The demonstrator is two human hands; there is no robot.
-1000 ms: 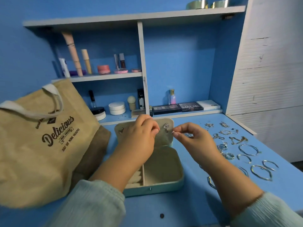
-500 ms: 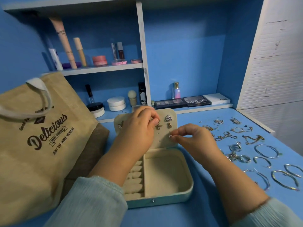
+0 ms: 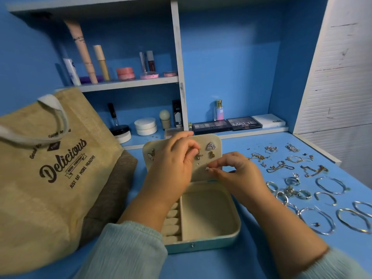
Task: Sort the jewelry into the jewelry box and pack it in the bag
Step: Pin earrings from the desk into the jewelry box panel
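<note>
Open jewelry box (image 3: 209, 216) on blue table (image 3: 251, 256), left hand (image 3: 173, 164) gripping its upright lid (image 3: 216, 140), right hand (image 3: 237, 171) pinching a small earring (image 3: 207, 168) against the lid (studs already pinned), jute bag (image 3: 44, 174) at left

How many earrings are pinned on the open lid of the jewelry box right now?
4: a butterfly earring at the lid's left edge, a triangle earring top right, a small gold earring below it, another earring beside the left hand, which may hide more.

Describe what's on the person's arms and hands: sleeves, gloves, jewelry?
Both hands, left hand and right hand, are bare, with no gloves; no rings or watch are visible. Each forearm ends in a pale mint-green sleeve of crinkled, ribbed fabric: left sleeve, right sleeve, pushed back from the wrists.
</note>
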